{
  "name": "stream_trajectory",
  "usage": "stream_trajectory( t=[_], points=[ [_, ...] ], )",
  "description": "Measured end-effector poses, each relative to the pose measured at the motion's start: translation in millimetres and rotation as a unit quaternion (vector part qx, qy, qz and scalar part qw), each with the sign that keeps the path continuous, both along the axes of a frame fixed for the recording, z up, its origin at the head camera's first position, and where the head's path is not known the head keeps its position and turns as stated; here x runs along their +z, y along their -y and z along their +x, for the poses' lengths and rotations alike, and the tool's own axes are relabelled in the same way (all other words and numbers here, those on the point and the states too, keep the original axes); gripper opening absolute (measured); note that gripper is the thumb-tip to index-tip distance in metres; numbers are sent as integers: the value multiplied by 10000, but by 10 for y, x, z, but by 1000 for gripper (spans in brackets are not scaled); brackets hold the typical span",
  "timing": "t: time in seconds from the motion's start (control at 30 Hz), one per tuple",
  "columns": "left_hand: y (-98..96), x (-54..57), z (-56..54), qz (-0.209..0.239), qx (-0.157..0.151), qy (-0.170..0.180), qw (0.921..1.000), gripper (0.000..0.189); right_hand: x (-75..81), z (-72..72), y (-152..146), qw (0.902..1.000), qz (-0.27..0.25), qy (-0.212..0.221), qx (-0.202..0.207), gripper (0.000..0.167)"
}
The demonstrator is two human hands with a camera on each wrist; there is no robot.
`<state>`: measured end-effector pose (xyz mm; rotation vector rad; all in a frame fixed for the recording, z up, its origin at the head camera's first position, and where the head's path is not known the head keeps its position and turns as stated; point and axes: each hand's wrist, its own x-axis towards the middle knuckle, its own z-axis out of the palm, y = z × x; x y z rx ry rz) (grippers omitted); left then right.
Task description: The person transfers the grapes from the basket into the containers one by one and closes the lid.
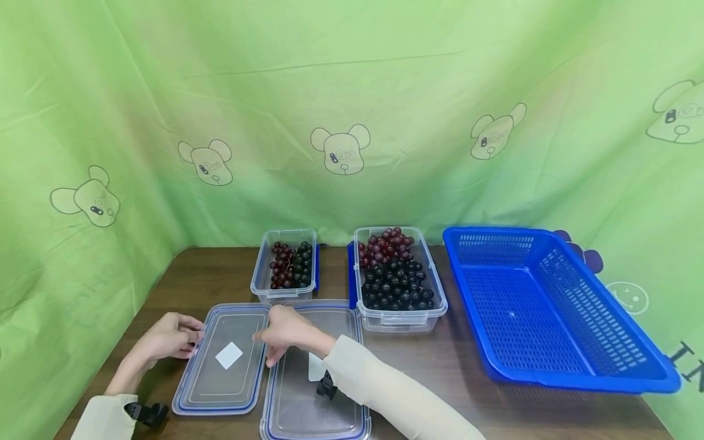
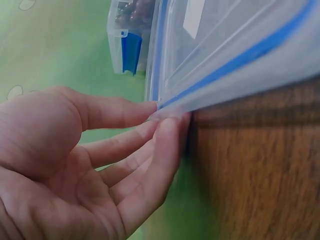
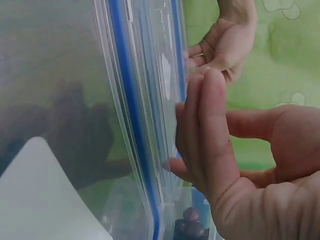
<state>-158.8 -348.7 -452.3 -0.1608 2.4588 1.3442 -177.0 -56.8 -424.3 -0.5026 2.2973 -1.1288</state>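
A smaller clear lid [image 1: 227, 382] with a blue seal and a white label lies on the table, in front of the small grape box. My left hand [image 1: 172, 336] pinches its left edge between thumb and fingers, as the left wrist view [image 2: 110, 155] shows close up. Over its right edge is my right hand [image 1: 286, 333], with fairly straight fingers [image 3: 215, 115] at the rim; whether the thumb grips the lid is hidden. Beneath the right wrist lies a larger clear lid [image 1: 308, 403], also blue-sealed and labelled.
Behind the lids stand a small clear box [image 1: 285, 293] and a larger clear box [image 1: 398, 321], both holding red and black grapes. A blue plastic basket [image 1: 489, 360] occupies the right side of the wooden table [image 1: 418, 373]. A green cloth [image 1: 352, 201] hangs behind.
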Motion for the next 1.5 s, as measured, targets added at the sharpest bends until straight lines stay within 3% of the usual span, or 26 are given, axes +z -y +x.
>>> stream_trajectory(
  t=[0.17,0.27,0.6,0.77,1.1,1.23,1.37,1.5],
  points=[
    [11,-23,51,162,-10,146,9998,36,-47,33,41,9996,-47,246,-94,32],
    [41,-40,72,325,-182,188,9991,42,-67,48,59,9994,-96,286,-163,30],
    [28,12,56,241,-303,40,9992,50,-44,57,110,9997,122,-177,-96,32],
    [113,26,72,499,-570,85,9971,53,-69,62,95,9997,-61,-211,-42,36],
    [213,106,94,442,-636,150,9969,51,-7,123,139,9929,-1037,567,-114,27],
    [251,150,118,446,-626,27,9970,51,0,123,162,9879,-1310,786,-256,33],
    [294,212,139,466,-618,-130,9969,52,16,120,181,9777,-1726,1157,-292,38],
    [351,306,168,424,-652,-219,9967,53,44,125,190,9656,-2112,1488,-287,29]
  ],
)
